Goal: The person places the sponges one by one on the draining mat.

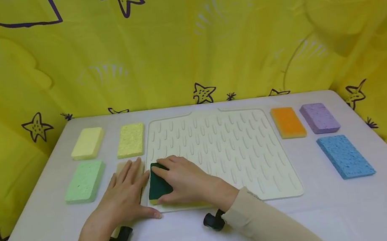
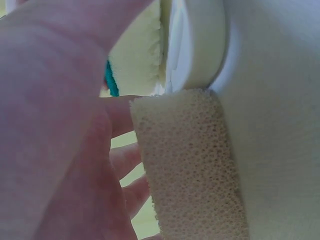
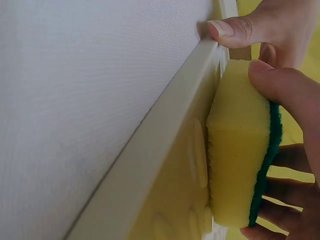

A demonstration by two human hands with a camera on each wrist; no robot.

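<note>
Right hand (image 1: 184, 177) gripping green-topped sponge (image 1: 158, 184) on mat (image 1: 237, 151), left hand (image 1: 125, 193) beside

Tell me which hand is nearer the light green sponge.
Left. The left hand lies just right of the light green sponge; the right hand is farther right, gripping the green-topped sponge.

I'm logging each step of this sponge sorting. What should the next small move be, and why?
Probably let go of the green-topped sponge: the right hand grips it already lying on the ribbed mat, at its near left corner. The left hand rests flat on a tan sponge beside the mat, likely next.
</note>
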